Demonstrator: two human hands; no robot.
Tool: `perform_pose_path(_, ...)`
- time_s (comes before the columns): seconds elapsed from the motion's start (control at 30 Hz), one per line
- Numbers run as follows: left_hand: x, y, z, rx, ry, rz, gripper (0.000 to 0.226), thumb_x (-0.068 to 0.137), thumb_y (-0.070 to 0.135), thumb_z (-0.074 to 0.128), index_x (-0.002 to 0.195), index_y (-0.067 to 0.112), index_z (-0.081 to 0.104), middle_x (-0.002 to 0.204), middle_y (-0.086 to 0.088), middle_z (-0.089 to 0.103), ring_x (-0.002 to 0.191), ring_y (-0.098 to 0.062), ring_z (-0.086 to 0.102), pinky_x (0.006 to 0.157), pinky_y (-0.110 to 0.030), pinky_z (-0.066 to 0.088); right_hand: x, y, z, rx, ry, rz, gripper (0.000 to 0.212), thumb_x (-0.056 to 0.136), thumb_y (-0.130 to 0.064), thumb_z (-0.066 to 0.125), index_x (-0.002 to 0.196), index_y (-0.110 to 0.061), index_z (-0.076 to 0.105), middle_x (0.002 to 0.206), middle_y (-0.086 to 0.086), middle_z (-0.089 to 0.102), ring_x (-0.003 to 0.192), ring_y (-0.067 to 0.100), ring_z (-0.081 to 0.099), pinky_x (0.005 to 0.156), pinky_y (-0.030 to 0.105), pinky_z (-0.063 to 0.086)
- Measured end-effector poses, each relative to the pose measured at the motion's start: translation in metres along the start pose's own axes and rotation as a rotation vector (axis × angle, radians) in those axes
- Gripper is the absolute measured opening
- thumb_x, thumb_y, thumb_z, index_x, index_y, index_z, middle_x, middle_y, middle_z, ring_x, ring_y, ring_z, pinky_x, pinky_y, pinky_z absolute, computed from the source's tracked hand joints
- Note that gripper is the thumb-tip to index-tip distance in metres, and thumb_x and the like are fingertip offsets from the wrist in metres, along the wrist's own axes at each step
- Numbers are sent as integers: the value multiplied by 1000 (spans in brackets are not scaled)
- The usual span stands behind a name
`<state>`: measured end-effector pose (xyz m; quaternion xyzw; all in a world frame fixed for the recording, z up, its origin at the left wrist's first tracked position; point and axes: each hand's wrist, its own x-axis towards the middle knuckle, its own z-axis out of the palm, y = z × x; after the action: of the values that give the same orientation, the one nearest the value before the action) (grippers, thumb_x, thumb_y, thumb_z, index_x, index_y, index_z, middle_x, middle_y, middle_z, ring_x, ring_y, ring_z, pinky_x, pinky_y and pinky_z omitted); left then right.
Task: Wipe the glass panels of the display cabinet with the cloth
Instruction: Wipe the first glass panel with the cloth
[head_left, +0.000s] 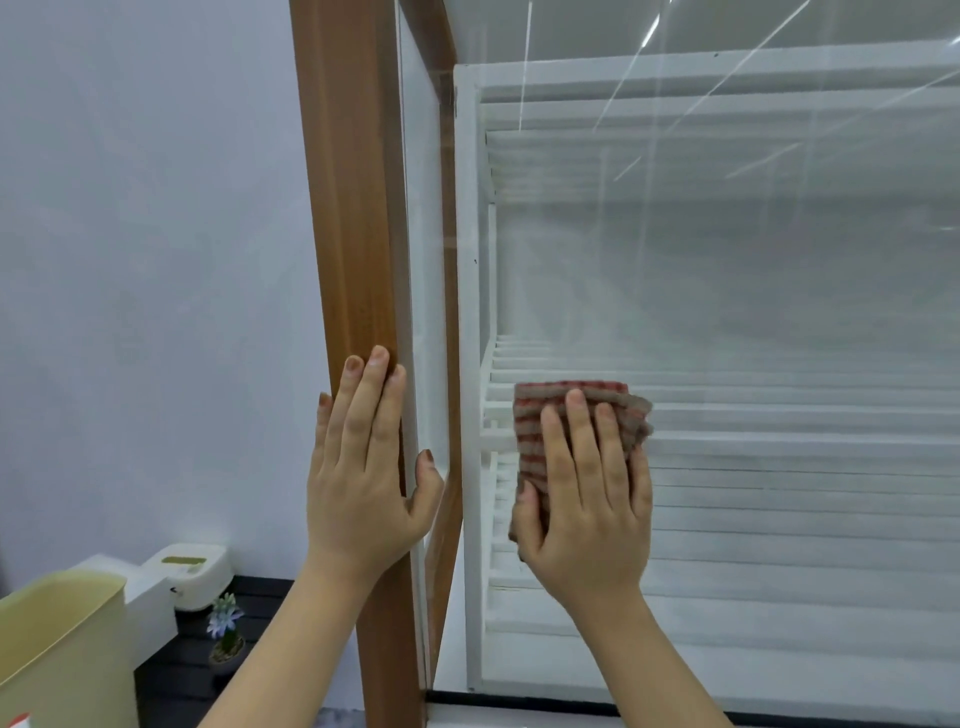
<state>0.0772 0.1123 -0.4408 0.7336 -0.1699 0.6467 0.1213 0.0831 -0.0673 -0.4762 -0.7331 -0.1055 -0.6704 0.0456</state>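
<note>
**Cloth pressed to the front glass, other hand steadying the frame**

The right hand (584, 499) lies flat against the front glass panel (779, 291) of the display cabinet (353, 208), fingers straight and pointing up, pressing a folded red-and-grey striped cloth (530, 441) to the pane. The cloth shows above the fingertips and along the thumb side of the hand, and the thumb lies over its lower left edge. It sits low on the panel, near the cabinet's left corner.

The left hand (363, 467) rests on the cabinet's brown wooden corner post, fingers extended upward along the wood, while the thumb reaches around the post's edge onto the narrow side glass panel (423, 260). It holds nothing else.

Behind the front glass stands a white slatted rack (472, 260) with horizontal shelves; the pane carries streaky reflections of ceiling lights.

At lower left, on a dark surface (254, 592), stand a pale yellow bin (62, 649), a white container (187, 571) and a small potted plant (226, 634) with bluish flowers. A plain grey wall (145, 260) fills the rest of the left side.
</note>
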Motion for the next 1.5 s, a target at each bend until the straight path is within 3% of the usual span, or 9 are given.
perform_pose_path(0.23, 0, 0, -1, 28, 10, 12, 62, 82, 20, 44, 139, 2, 28, 147, -14, 26, 143, -23, 14, 115, -45, 15, 22, -15, 1, 19, -42, -159, 57, 90, -30, 42, 144, -18, 31, 151, 3, 27, 141, 20, 22, 113, 43, 19)
perform_pose_path(0.47, -1, 0, -1, 24, 6, 1, 61, 80, 8, 42, 139, -1, 30, 147, -16, 27, 143, -24, 13, 116, -43, 11, 21, 42, -14, -38, 39, 69, 52, 92, -32, 37, 141, -17, 36, 149, 4, 32, 139, 21, 26, 111, 45, 24)
perform_pose_path(0.67, 0, 22, 0, 17, -22, -116, 65, 79, 8, 37, 142, 2, 26, 151, -13, 21, 144, -22, 8, 116, -44, 5, 3, 48, -17, -42, 12, 68, 53, 90, -31, 39, 141, -16, 34, 148, 4, 30, 138, 23, 27, 113, 43, 20)
perform_pose_path(0.8, 4, 60, 14, -10, -92, -8, 66, 83, 18, 40, 145, 9, 20, 156, -1, 11, 144, -21, 9, 116, -44, 2, 19, 56, -19, -30, 8, -29, 56, 88, -30, 43, 142, -18, 33, 149, 2, 31, 139, 20, 26, 112, 42, 23)
perform_pose_path(0.97, 18, 109, 42, 19, -168, 100, 64, 88, 35, 40, 145, 12, 22, 152, -7, 19, 143, -23, 12, 116, -45, 2, 44, 85, -29, -30, 49, -17, 55, 87, -29, 45, 140, -17, 38, 147, 4, 35, 138, 20, 29, 110, 43, 26)
perform_pose_path(1.17, 19, 126, 60, 53, -152, 54, 66, 86, 35, 39, 145, 12, 21, 153, -7, 17, 144, -22, 7, 115, -45, 0, 17, 121, -37, -69, 61, 92, 55, 88, -30, 42, 140, -16, 34, 148, 4, 31, 139, 21, 26, 112, 43, 22)
perform_pose_path(1.33, 16, 125, 65, 97, -131, 58, 67, 85, 35, 37, 146, 12, 19, 153, -7, 17, 144, -22, 6, 115, -47, 3, 5, 115, -36, -72, 27, -21, 56, 87, -31, 42, 141, -17, 35, 148, 3, 32, 138, 22, 29, 111, 43, 25)
perform_pose_path(1.5, 15, 124, 66, 103, -111, 67, 65, 88, 34, 35, 147, 12, 18, 153, -6, 17, 144, -24, 9, 115, -48, 4, 28, 156, -48, -48, 35, -91, 55, 86, -30, 45, 139, -16, 39, 146, 4, 36, 138, 21, 30, 108, 45, 30)
